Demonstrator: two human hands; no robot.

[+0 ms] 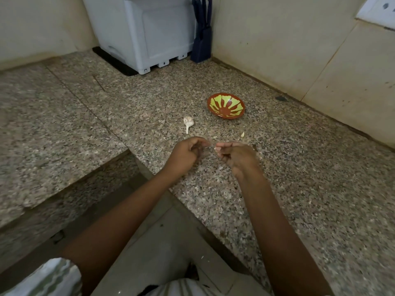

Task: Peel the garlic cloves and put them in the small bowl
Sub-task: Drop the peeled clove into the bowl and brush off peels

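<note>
Right hand [237, 155] pinches the clove [217, 149]; left hand [188, 151] is curled, its hold unclear. The person should strip the skin fully. The small bowl [226, 106] waits at twelve o'clock.

Left arm: bare forearm, rising from the lower left toward the centre, wrist straight.
Left hand [188, 152]: knuckles up, fingers curled in, tips drawn to the thumb and pointing right; the tips are blurred.
Right arm: bare forearm, rising from the lower right, angled slightly left.
Right hand [237, 155]: fingers curled, thumb and fingertips pinching a garlic clove [217, 149] at its left end.
Hands together: level, fingertips facing each other, near but apart.
</note>
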